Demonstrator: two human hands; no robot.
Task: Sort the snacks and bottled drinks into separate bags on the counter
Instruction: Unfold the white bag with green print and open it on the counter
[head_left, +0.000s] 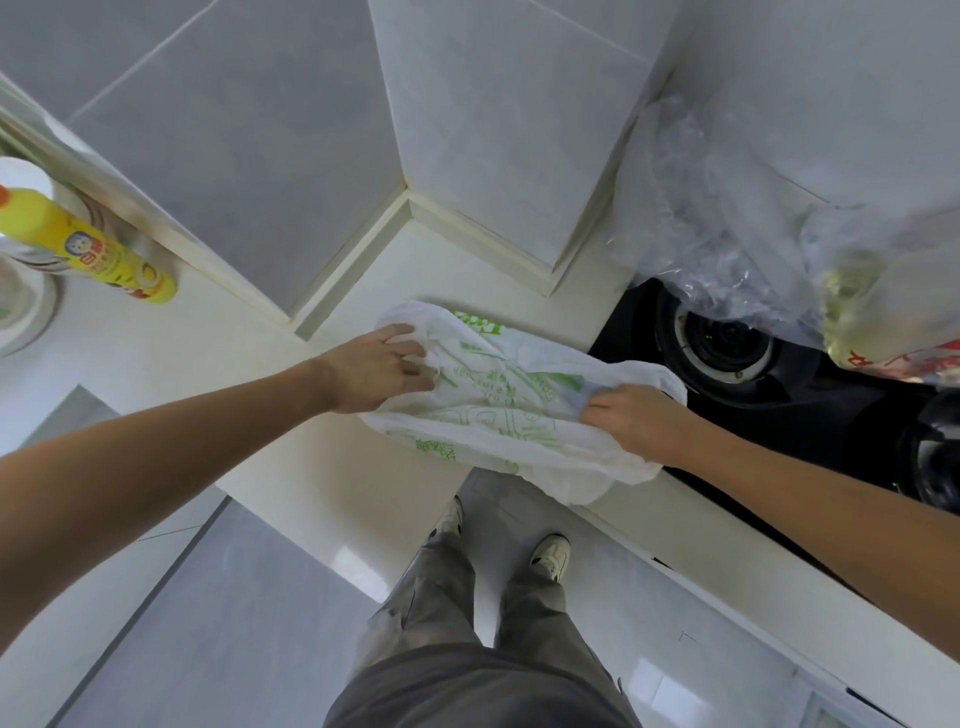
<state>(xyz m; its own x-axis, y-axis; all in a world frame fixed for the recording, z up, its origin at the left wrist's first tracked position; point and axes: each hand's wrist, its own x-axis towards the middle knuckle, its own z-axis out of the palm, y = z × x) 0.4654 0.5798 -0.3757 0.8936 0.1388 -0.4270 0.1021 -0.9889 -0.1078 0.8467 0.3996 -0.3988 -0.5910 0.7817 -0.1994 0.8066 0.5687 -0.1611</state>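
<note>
Both the left hand (376, 366) and the right hand (631, 418) had their fingers pinched on a white green-printed plastic bag (511, 402) lying at the worktop (291, 431) near edge, where, half overhanging, it could slide off if either grip loosened.

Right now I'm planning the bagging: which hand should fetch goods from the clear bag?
Right hand: it grips the white bag nearest the clear bag; the left hand is farther away.

The clear plastic bag (727, 218) blurs whatever it holds, and the yellow bottle (78, 244) runs off the left edge.
</note>
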